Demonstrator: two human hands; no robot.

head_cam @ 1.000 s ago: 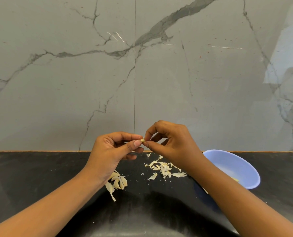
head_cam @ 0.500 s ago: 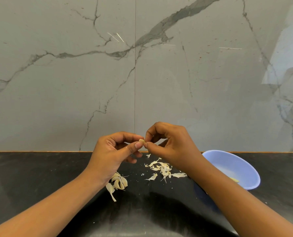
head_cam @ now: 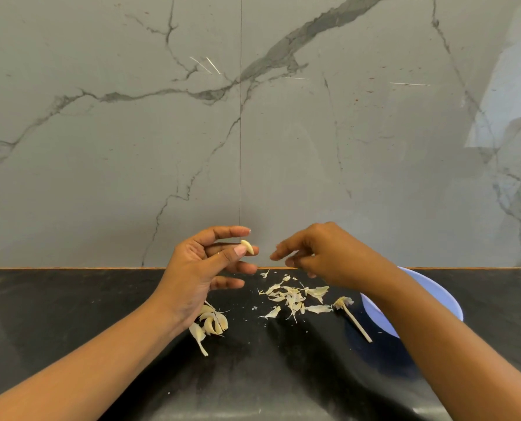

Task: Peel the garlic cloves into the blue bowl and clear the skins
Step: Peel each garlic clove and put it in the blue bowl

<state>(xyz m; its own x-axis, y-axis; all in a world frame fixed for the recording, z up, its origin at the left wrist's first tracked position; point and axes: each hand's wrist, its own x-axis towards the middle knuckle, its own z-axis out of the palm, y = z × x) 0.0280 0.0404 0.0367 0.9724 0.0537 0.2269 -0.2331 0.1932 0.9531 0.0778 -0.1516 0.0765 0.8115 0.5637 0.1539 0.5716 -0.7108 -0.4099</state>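
Note:
My left hand (head_cam: 206,265) pinches a small pale garlic clove (head_cam: 247,247) between thumb and middle finger, raised above the black counter. My right hand (head_cam: 320,253) hovers just to the right of it, fingers loosely curled, with a bit of skin apparently pinched at the fingertips. Below it lies a scatter of garlic skins (head_cam: 295,296). Several unpeeled cloves (head_cam: 212,323) lie under my left wrist. The blue bowl (head_cam: 447,302) stands at the right, mostly hidden behind my right forearm.
A garlic stem with its root end (head_cam: 354,319) lies between the skins and the bowl. The black counter (head_cam: 71,314) runs back to a grey marble wall (head_cam: 253,132).
My hands have parted: the right hand pulled away to the right from the clove, which stays in my left fingers. The garlic stem beside the bowl has come into sight.

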